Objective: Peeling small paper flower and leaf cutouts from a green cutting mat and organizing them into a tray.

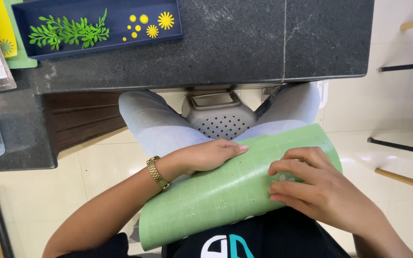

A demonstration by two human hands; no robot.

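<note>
Dark granite counter [244, 43] above pale, perhaps tiled floor [393, 114].

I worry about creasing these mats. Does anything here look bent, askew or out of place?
Yes: the green gridded cutting mat lies on the person's lap rather than the dark stone counter, bowed over the thighs. The left hand rests on it; the right hand picks at its surface. No crease shows.

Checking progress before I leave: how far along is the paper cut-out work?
Done: green leaves and yellow flowers lie in the blue tray. In hand: left hand steadies the green mat on the lap; right hand picks at it. Left: faint cut shapes remain on the mat.
</note>
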